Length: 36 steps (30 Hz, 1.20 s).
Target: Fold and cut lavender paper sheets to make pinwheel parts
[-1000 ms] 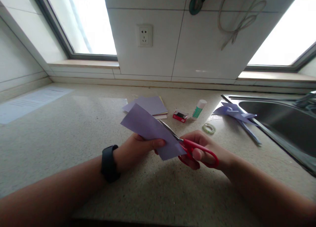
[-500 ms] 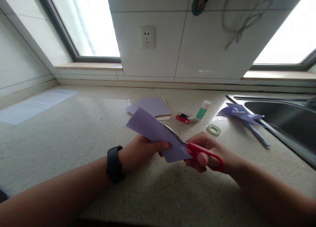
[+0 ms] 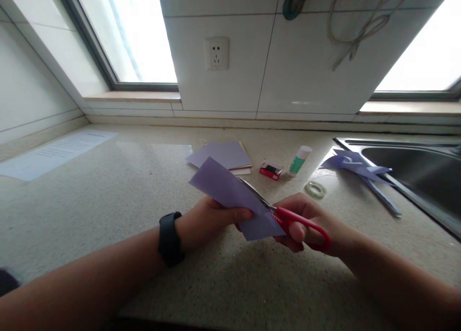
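A purple sheet of paper is pinched in my left hand, thumb on top and the other fingers underneath. My right hand grips red-handled scissors. Their metal blades lie along the right edge of the paper, and a cut runs into the sheet near the pivot. The lower corner of the paper hangs just left of my right fingers. Both hands are above the speckled counter.
Behind the paper lie more purple sheets, a small red and black box, a glue stick and a tape roll. A purple paper pinwheel rests by the sink. A printed sheet lies far left.
The view has shifted slightly, so everything sits a little further right. The lower flap of the paper appears turned a bit more beside the scissors. Both hands keep their holds.
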Available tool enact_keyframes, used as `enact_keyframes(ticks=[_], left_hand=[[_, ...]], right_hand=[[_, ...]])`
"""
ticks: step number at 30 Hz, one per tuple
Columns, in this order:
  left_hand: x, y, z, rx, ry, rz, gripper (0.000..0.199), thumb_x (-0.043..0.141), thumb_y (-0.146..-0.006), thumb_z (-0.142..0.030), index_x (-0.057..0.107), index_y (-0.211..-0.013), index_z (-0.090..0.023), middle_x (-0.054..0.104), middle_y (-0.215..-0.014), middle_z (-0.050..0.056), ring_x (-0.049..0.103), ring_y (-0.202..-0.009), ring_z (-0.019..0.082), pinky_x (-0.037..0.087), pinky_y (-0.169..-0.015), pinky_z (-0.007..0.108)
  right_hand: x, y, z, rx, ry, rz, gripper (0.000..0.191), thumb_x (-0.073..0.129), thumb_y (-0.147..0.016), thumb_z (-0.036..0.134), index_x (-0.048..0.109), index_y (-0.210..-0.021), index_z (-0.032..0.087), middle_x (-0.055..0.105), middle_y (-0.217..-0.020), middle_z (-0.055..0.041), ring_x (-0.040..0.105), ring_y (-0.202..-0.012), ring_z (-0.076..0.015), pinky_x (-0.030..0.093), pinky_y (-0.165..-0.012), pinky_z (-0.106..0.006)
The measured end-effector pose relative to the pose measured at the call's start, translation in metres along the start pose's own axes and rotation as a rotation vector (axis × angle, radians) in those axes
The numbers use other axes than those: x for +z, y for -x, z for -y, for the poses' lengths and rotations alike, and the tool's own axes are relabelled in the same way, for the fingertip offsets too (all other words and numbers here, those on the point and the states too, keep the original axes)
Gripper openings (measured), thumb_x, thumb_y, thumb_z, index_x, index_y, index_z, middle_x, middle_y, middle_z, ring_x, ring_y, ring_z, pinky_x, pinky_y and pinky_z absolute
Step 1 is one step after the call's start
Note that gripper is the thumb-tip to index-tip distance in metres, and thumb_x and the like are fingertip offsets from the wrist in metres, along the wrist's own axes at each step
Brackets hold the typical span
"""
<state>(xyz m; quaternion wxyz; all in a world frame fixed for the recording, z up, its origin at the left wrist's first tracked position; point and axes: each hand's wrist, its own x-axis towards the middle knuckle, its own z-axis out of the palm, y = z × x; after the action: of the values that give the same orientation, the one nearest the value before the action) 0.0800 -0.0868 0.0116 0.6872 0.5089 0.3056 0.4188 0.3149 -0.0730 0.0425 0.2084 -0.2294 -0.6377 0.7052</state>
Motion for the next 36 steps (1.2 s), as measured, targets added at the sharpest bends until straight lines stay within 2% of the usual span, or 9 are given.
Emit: enact_keyframes(ticks=[9,21,28,36], left_hand=[[0.006,0.002,-0.007,-0.005,0.021,0.048,0.022,0.086,-0.073,-0.026,0.076,-0.091,-0.018,0.077,-0.095,0.003,0.069,-0.086,0.016,0.055,-0.086,0.030],[0.003,0.002,-0.007,0.004,-0.064,0.072,0.028,0.085,-0.073,-0.031,0.075,-0.095,-0.017,0.077,-0.099,0.006,0.070,-0.089,0.020,0.056,-0.089,0.036],[0.003,0.001,-0.008,-0.023,-0.077,0.090,0.027,0.085,-0.074,-0.031,0.075,-0.093,-0.016,0.076,-0.095,0.006,0.069,-0.086,0.019,0.055,-0.082,0.032],[0.002,0.001,-0.005,-0.012,-0.035,0.137,0.025,0.085,-0.074,-0.025,0.076,-0.096,-0.018,0.077,-0.100,0.004,0.070,-0.090,0.018,0.055,-0.090,0.034]], right_hand=[[0.002,0.002,0.005,0.016,0.031,0.022,0.064,0.072,-0.069,0.075,0.059,-0.072,0.012,0.054,-0.058,0.0008,0.044,-0.048,-0.0069,0.027,-0.043,-0.019],[0.009,0.000,0.009,0.031,-0.033,0.032,0.064,0.075,-0.064,0.075,0.059,-0.070,0.013,0.053,-0.054,0.0025,0.041,-0.045,-0.0065,0.026,-0.041,-0.019],[0.009,0.000,0.008,0.094,-0.062,-0.005,0.064,0.080,-0.059,0.072,0.058,-0.070,0.013,0.051,-0.054,0.0037,0.040,-0.045,-0.0058,0.028,-0.042,-0.019],[0.011,0.001,0.013,0.006,-0.025,0.028,0.063,0.075,-0.066,0.073,0.060,-0.071,0.012,0.052,-0.056,0.0026,0.041,-0.048,-0.0064,0.028,-0.045,-0.020]])
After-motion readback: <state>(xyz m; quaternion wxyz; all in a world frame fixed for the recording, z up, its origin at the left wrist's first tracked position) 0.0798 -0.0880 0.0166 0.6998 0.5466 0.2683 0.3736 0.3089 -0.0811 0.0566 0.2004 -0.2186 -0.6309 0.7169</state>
